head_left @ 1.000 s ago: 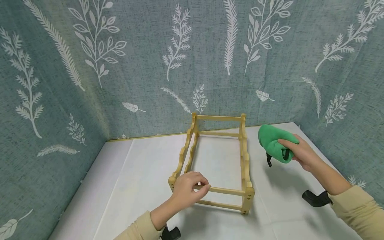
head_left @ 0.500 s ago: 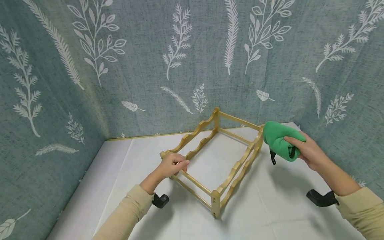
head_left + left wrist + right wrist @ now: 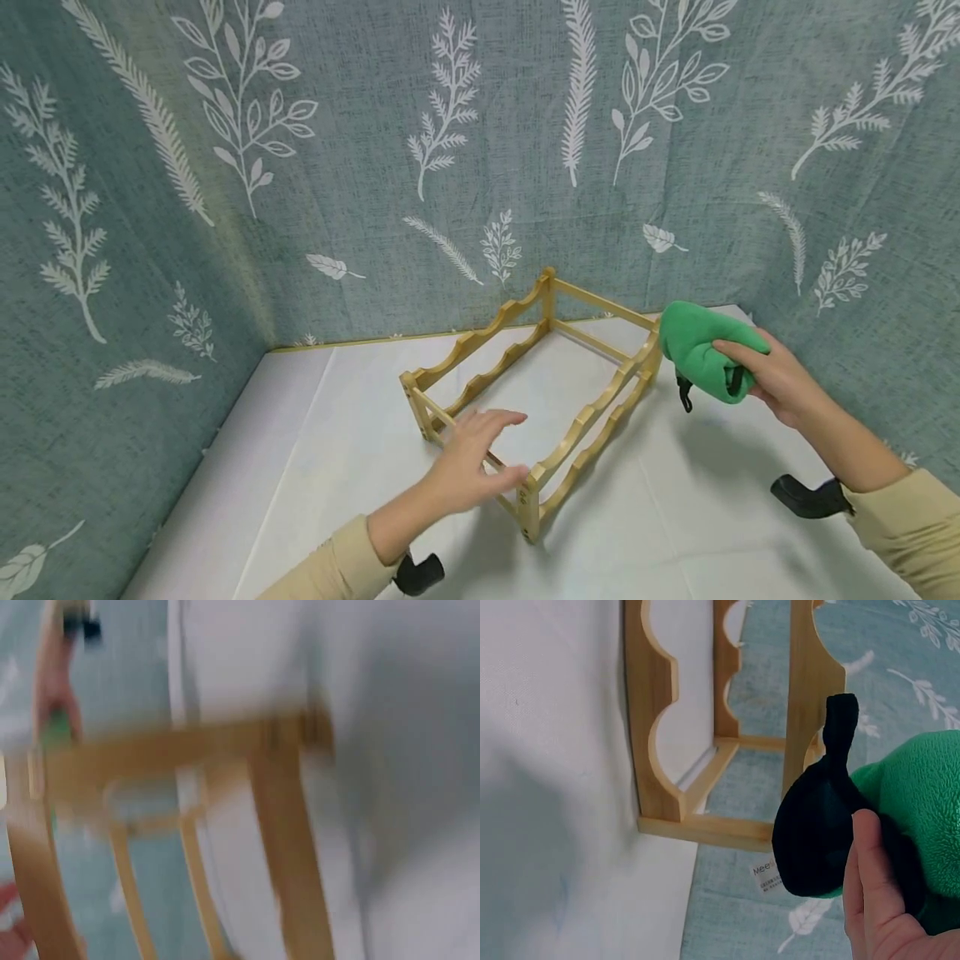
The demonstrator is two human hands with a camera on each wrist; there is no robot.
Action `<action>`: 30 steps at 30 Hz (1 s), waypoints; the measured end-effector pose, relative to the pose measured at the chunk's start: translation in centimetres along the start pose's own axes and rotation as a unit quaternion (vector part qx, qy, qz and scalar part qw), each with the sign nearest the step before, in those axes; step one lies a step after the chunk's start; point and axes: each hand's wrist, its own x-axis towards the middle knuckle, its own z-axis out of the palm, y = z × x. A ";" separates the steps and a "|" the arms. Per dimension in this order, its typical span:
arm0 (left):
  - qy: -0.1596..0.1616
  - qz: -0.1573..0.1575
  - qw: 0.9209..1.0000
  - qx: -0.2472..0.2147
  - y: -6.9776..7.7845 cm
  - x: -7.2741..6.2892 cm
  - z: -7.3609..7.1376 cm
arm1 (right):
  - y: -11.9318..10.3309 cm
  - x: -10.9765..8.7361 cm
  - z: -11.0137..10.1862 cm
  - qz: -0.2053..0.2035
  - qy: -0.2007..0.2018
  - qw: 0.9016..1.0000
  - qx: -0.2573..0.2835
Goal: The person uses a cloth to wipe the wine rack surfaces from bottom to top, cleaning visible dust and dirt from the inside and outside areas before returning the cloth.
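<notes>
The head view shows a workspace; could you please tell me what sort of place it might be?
Probably a curtained-off work corner: leaf-patterned fabric on three sides, a white tabletop and a wooden rack on it.

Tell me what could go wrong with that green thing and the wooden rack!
The right hand holds the green bundle up above the table, so it might drop if the grip slips. The black strap hangs loose and could perhaps catch on the wooden rack. The left hand is right by the rack's near end and might bump it.
</notes>
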 end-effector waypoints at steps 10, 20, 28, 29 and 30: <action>0.061 -0.050 0.996 0.029 2.6 -1.1 3.7 | 0.2 0.3 0.6 -0.006 -0.019 1.000 0.018; 0.010 -0.020 1.000 -0.017 -0.2 -0.9 1.8 | 0.4 0.0 -0.4 0.016 0.007 1.000 -0.024; -0.100 0.029 0.992 -0.069 -5.1 0.3 -1.8 | 0.4 -0.5 -0.3 0.021 -0.009 0.998 -0.064; -0.116 0.031 0.990 -0.075 -5.7 0.5 -2.2 | 0.4 -0.6 -0.2 0.018 -0.015 0.997 -0.067; -0.131 0.031 0.987 -0.083 -6.2 0.7 -2.7 | 0.4 -0.7 0.0 0.013 -0.020 0.997 -0.074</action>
